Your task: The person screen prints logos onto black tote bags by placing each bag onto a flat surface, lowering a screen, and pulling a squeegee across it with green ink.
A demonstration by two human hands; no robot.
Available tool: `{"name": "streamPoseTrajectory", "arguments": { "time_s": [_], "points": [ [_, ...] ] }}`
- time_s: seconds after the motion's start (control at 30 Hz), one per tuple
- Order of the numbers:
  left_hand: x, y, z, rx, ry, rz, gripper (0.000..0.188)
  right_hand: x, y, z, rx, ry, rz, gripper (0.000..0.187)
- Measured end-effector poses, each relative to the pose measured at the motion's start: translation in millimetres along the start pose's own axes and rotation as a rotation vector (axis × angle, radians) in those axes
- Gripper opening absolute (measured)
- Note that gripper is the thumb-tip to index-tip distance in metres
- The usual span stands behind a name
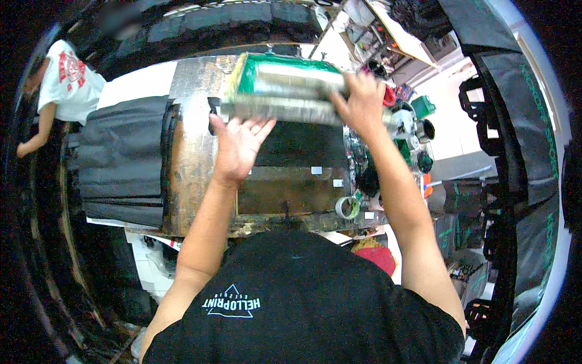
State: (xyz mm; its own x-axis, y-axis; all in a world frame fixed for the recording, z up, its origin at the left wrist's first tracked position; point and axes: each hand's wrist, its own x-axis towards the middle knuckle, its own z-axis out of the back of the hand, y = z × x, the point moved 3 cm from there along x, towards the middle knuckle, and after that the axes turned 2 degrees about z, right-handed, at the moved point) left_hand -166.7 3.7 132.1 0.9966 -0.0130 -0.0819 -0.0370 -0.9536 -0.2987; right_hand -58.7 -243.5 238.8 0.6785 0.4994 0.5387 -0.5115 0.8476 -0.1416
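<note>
Head view. Screen frame (291, 109) in front of the person, over the far part of a worktable (194, 142), spanning from the left hand's fingertips across to the right hand. Left hand (238, 151) just on the near side of the frame's left part: palm turned up, fingers spread, thumb well out to the side, nothing gripped. Fingertips at the frame's near edge; cannot tell whether they touch. Right hand (362, 100) at the frame's right end, fingers curled over it, thumb toward the left; blur hides the exact finger contact.

Writing: pale print with a triangular outline on the person's black shirt (297, 291), upside down in this view. Red print on the white shirt (71, 82) of another person at far left. Green lettering on dark sheets (533, 103) along the right rim. Small white tabs (316, 170) on the brown board (285, 193); too small to tell any marks.

Frame's look: long pale near bar, grey-white and streaked by motion blur; bright green area behind it; yellowish left edge; a second pale band across the middle. Black panel (303, 144) on the near side of it. Dark cloth stack (124, 161) to the left, tape roll (347, 207) nearer on the right, jars (424, 130) beyond the right forearm.
</note>
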Motion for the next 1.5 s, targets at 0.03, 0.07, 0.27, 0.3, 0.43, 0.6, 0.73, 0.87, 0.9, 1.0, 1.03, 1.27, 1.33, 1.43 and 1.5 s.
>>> {"name": "streamPoseTrajectory", "arguments": {
  "time_s": [0.03,0.07,0.27,0.3,0.43,0.6,0.73,0.87,0.9,1.0,1.03,1.27,1.33,1.43,1.5],
  "points": [
    [-15.5,-2.3,-14.1,-0.101,-0.232,0.123,0.118,-26.2,1.0,-4.3,0.002,0.089,-0.017,0.053],
    [-26.5,-0.1,0.2,0.084,-0.099,0.134,0.12,-41.7,10.3,-7.5,0.044,0.158,0.018,0.056],
    [-71.4,45.6,112.0,0.266,-0.417,0.293,0.112,-113.3,30.9,-85.1,0.15,0.463,0.025,0.06],
    [-72.9,47.4,119.9,0.285,-0.438,0.301,0.11,-114.9,33.5,-89.2,0.175,0.46,0.033,0.06],
    [-71.7,52.4,141.0,0.389,-0.493,0.313,0.107,-115.5,25.7,-97.6,0.194,0.513,0.012,0.06],
    [-71.3,55.0,158.0,0.364,-0.505,0.331,0.107,-110.2,21.8,-95.9,0.228,0.578,0.049,0.06],
    [-71.0,63.0,166.3,0.391,-0.586,0.311,0.107,-130.7,36.5,-100.9,0.216,0.67,0.011,0.061],
    [-69.3,66.1,169.2,0.396,-0.54,0.316,0.106,-151.1,51.4,-105.1,0.194,0.529,-0.02,0.062],
    [-69.5,66.2,168.8,0.399,-0.55,0.315,0.106,-150.4,51.4,-110.0,0.182,0.516,-0.021,0.061],
    [-70.5,64.9,162.1,0.404,-0.622,0.314,0.108,-135.1,42.4,-128.5,0.163,0.502,-0.024,0.056],
    [-70.8,64.8,161.1,0.405,-0.626,0.319,0.107,-126.4,36.2,-137.1,0.15,0.482,-0.023,0.056],
    [-71.1,61.7,153.2,0.419,-0.651,0.326,0.107,-48.4,-24.3,-223.9,0.11,0.435,-0.011,0.065],
    [-73.3,61.4,149.8,0.437,-0.666,0.321,0.107,-21.1,-42.1,-250.3,0.109,0.456,-0.003,0.07],
    [-74.2,61.5,148.8,0.452,-0.673,0.31,0.109,20.3,-65.3,-285.3,0.087,0.431,0.038,0.065],
    [-73.8,62.0,150.0,0.448,-0.68,0.308,0.109,45.6,-78.8,-307.1,0.079,0.481,0.035,0.066]
  ]
}}
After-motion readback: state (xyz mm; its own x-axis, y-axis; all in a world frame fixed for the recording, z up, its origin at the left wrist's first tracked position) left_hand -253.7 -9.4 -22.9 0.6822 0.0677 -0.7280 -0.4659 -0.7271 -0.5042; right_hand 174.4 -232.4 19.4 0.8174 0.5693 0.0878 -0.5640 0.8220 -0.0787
